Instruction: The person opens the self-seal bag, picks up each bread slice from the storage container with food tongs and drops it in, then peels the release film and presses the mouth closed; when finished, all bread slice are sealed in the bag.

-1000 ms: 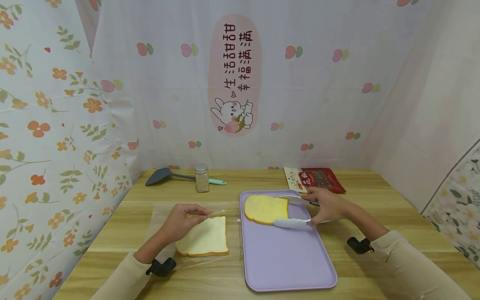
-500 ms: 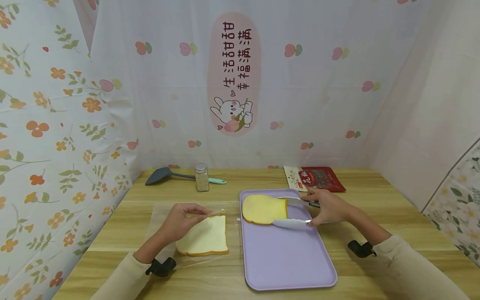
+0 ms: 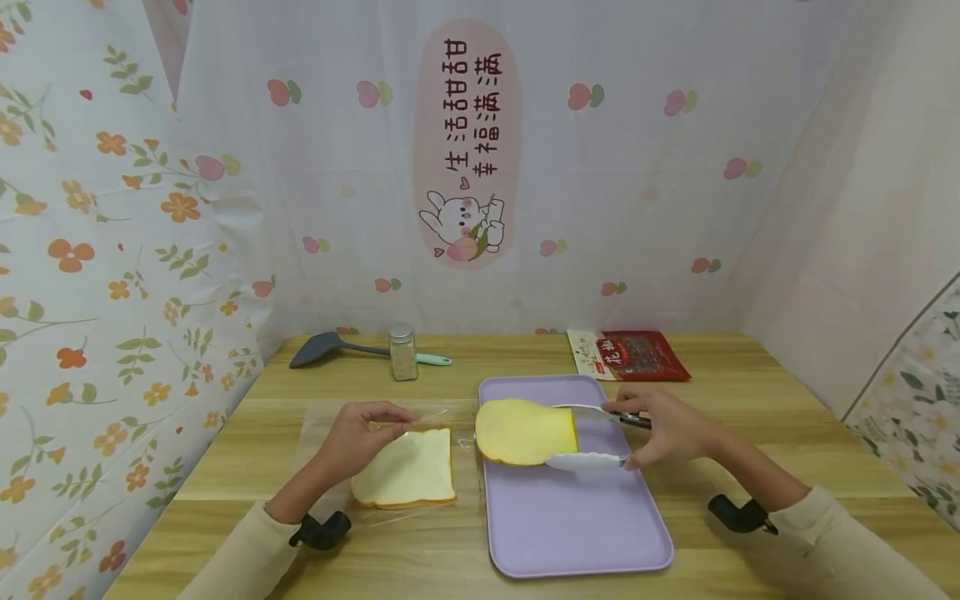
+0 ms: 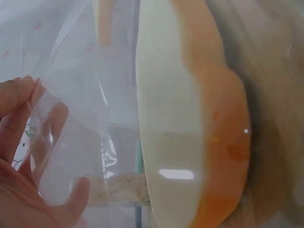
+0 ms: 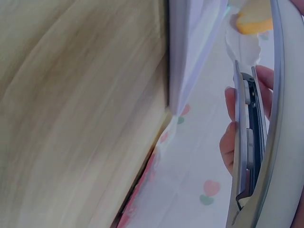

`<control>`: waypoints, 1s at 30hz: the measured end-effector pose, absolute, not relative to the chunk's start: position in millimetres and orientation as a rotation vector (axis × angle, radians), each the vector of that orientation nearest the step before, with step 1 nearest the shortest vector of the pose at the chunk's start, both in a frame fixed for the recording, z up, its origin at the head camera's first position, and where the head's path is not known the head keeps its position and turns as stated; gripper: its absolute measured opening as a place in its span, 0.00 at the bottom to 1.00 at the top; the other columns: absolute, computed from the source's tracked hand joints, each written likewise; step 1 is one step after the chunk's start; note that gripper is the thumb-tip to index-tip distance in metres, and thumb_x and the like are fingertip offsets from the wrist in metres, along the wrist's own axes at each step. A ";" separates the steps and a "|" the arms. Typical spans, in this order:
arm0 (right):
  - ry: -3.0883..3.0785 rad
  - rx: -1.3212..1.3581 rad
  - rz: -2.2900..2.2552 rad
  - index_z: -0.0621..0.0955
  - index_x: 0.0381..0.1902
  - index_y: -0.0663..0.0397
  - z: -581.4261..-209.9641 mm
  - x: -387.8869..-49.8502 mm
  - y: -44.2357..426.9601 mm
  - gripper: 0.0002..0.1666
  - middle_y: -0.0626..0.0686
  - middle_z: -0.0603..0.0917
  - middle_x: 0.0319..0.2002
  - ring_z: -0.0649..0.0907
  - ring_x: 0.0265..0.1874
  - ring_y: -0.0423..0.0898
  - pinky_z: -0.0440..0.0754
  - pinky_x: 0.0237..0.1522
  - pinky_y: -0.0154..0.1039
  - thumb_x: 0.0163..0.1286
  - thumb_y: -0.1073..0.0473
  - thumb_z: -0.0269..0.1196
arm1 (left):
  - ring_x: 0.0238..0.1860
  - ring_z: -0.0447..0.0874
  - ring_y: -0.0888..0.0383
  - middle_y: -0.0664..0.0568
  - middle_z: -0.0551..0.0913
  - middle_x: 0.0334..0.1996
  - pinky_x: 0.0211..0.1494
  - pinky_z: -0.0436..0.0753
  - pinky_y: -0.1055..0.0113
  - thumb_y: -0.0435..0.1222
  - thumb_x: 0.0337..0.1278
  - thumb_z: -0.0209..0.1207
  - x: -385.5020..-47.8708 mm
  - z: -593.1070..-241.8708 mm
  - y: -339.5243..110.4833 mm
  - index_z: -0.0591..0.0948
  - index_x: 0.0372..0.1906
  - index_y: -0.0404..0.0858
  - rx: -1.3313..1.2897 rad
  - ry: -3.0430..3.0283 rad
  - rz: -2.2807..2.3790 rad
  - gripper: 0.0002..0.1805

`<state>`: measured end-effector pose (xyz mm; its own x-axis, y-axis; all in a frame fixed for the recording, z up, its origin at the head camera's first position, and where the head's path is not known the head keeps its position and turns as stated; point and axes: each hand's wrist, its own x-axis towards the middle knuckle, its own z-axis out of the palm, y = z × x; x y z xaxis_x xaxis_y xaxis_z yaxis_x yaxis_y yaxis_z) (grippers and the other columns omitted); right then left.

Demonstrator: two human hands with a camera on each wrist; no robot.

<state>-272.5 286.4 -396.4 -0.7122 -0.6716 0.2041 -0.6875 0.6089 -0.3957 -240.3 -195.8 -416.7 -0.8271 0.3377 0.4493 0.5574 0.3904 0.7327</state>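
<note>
My left hand (image 3: 356, 442) pinches the raised edge of a clear plastic bag (image 4: 90, 123) between thumb and fingers. A pale bread slice (image 3: 408, 471) with an orange-brown crust lies at the bag, below my left fingers. In the left wrist view the plastic hangs beside and over that slice (image 4: 171, 118). My right hand (image 3: 667, 429) grips a pair of tongs (image 3: 588, 461) with white scalloped tips. Between those tips is a yellow bread slice (image 3: 525, 431), held above the far half of a lilac tray (image 3: 577, 529). Its left end reaches the tray's left rim.
A dark spatula (image 3: 318, 350) with a mint handle end lies at the back left, behind a glass spice jar (image 3: 403, 354). A red and white spice packet (image 3: 637, 354) lies behind the tray. Wood tabletop (image 3: 247, 467) surrounds the bag and tray.
The yellow slice and the tongs have come up off the tray, nearer to me and a little left at the slice's far end. My left hand keeps its pinch on the bag.
</note>
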 end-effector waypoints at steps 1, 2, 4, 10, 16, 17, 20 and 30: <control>-2.783 1.198 0.719 0.84 0.57 0.57 -396.0 -271.2 284.0 0.44 0.48 0.76 0.35 0.72 0.34 0.39 0.68 0.30 0.32 0.41 0.44 0.80 | 0.45 0.87 0.57 0.55 0.89 0.41 0.43 0.84 0.61 0.32 0.62 0.65 -240.6 -417.3 -196.2 0.89 0.43 0.44 -0.795 -2.420 -1.417 0.08; -2.778 1.216 0.724 0.84 0.57 0.57 -395.4 -269.8 281.4 0.44 0.48 0.77 0.35 0.72 0.35 0.40 0.69 0.31 0.32 0.41 0.45 0.80 | 0.45 0.87 0.58 0.54 0.89 0.41 0.43 0.84 0.61 0.32 0.62 0.65 -240.8 -417.8 -196.5 0.89 0.43 0.43 -0.797 -2.418 -1.420 0.08; -2.773 1.247 0.724 0.84 0.57 0.57 -393.8 -267.5 275.9 0.44 0.48 0.77 0.36 0.73 0.36 0.40 0.70 0.32 0.33 0.40 0.46 0.80 | 0.45 0.87 0.58 0.54 0.89 0.41 0.44 0.84 0.61 0.33 0.62 0.65 -241.1 -418.4 -196.9 0.89 0.43 0.43 -0.801 -2.412 -1.427 0.08; -2.788 1.285 0.695 0.83 0.57 0.55 -388.8 -266.0 256.6 0.44 0.48 0.77 0.37 0.72 0.35 0.41 0.69 0.32 0.32 0.40 0.44 0.80 | 0.44 0.87 0.59 0.54 0.89 0.40 0.43 0.84 0.62 0.32 0.61 0.65 -239.9 -416.6 -197.3 0.89 0.42 0.42 -0.813 -2.394 -1.437 0.07; -2.776 1.331 0.662 0.84 0.57 0.54 -385.3 -269.2 235.9 0.45 0.49 0.77 0.36 0.72 0.34 0.41 0.67 0.31 0.31 0.40 0.42 0.79 | 0.45 0.87 0.58 0.55 0.89 0.40 0.44 0.84 0.61 0.31 0.61 0.65 -238.6 -413.5 -195.1 0.90 0.41 0.42 -0.830 -2.378 -1.422 0.07; -2.772 1.341 0.653 0.84 0.57 0.54 -385.8 -270.1 233.2 0.45 0.49 0.77 0.35 0.71 0.34 0.40 0.67 0.31 0.31 0.40 0.42 0.79 | 0.45 0.87 0.59 0.55 0.89 0.40 0.44 0.84 0.62 0.31 0.61 0.65 -238.8 -413.5 -194.7 0.90 0.41 0.42 -0.831 -2.379 -1.422 0.07; -2.760 1.368 0.641 0.84 0.57 0.55 -388.3 -272.9 225.7 0.45 0.48 0.77 0.35 0.71 0.33 0.40 0.67 0.31 0.31 0.41 0.40 0.78 | 0.45 0.87 0.59 0.55 0.89 0.40 0.44 0.84 0.64 0.30 0.61 0.65 -238.6 -412.8 -193.8 0.89 0.41 0.42 -0.830 -2.385 -1.426 0.07; -2.752 1.434 0.685 0.84 0.56 0.56 -395.8 -282.4 195.6 0.44 0.50 0.78 0.35 0.72 0.33 0.41 0.67 0.31 0.31 0.41 0.42 0.79 | 0.45 0.87 0.58 0.53 0.89 0.41 0.45 0.84 0.66 0.30 0.61 0.65 -240.6 -412.8 -195.1 0.89 0.41 0.40 -0.827 -2.384 -1.461 0.07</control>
